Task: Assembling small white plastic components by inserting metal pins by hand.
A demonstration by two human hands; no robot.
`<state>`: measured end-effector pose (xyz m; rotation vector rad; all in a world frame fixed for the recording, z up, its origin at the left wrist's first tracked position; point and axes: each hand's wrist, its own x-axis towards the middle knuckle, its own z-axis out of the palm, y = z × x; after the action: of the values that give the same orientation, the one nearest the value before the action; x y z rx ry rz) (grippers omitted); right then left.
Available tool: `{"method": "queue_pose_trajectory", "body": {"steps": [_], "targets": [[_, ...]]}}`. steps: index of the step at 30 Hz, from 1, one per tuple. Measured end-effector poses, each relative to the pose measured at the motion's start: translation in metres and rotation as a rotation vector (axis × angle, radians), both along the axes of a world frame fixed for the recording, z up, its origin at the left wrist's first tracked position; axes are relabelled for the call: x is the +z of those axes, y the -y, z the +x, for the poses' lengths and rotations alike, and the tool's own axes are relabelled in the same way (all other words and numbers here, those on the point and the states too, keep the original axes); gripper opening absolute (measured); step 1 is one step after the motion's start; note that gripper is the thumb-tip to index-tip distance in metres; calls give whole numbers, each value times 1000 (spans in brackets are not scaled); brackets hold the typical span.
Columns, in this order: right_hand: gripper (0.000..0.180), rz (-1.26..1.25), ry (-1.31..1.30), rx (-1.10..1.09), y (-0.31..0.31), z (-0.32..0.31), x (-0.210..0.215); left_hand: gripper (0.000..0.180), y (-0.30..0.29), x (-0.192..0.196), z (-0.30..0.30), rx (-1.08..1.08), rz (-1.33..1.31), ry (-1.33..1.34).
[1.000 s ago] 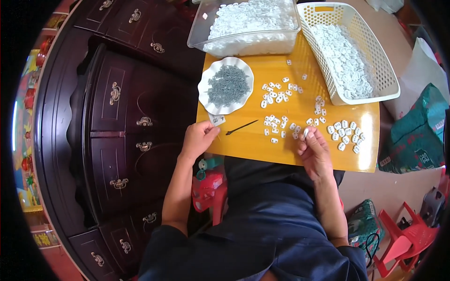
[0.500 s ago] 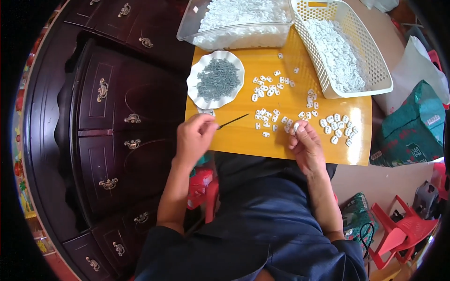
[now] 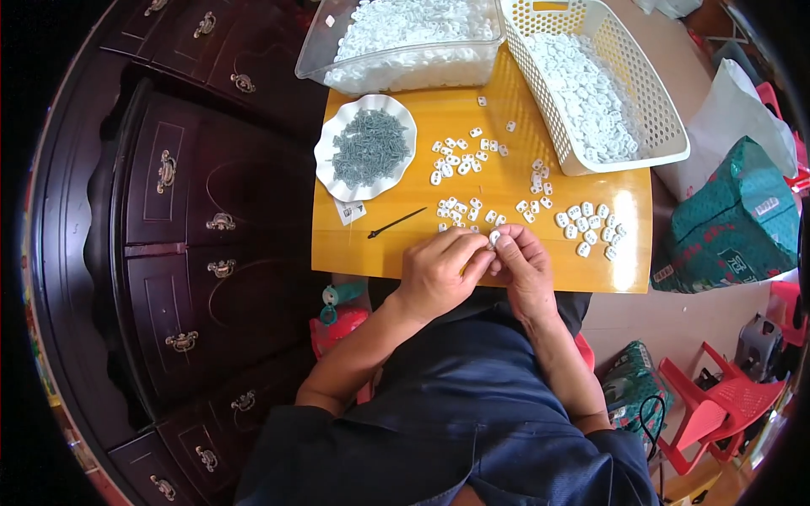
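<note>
In the head view, both hands meet at the near edge of the yellow surface [image 3: 405, 244]: the left hand [image 3: 439, 274] and right hand [image 3: 523, 270] press their fingers together on one small white plastic piece [image 3: 495, 239], pinched between the fingertips just above the lap. Whether a screw is already seated in it is too small to tell. Loose white pieces [image 3: 460, 156] lie scattered ahead, the scalloped plate of grey screws [image 3: 367, 148] sits to the left, and a thin dark tool [image 3: 396, 223] lies near it. Doing this well likely means holding the piece steady, low over the surface, so nothing drops.
</note>
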<state>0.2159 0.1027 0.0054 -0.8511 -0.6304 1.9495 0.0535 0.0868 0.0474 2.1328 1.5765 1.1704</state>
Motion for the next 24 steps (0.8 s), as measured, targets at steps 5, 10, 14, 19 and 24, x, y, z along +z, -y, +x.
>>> {"method": "queue_pose_trajectory", "body": {"steps": [5,10,14,19,24], "targets": [[12,68,71,-55,2,-5,1,17,-1,-5,3,26,53,-38],[11,120,164,-73,4,-7,3,14,0,-5,3,22,3,5],[11,145,153,-66,4,-6,2,15,2,-3,-6,-31,-78,105],[10,182,316,-112,-11,12,9,14,11,-4,-29,65,-110,130],[6,581,932,-143,-25,22,19,15,17,-18,-50,26,-24,-25]]}}
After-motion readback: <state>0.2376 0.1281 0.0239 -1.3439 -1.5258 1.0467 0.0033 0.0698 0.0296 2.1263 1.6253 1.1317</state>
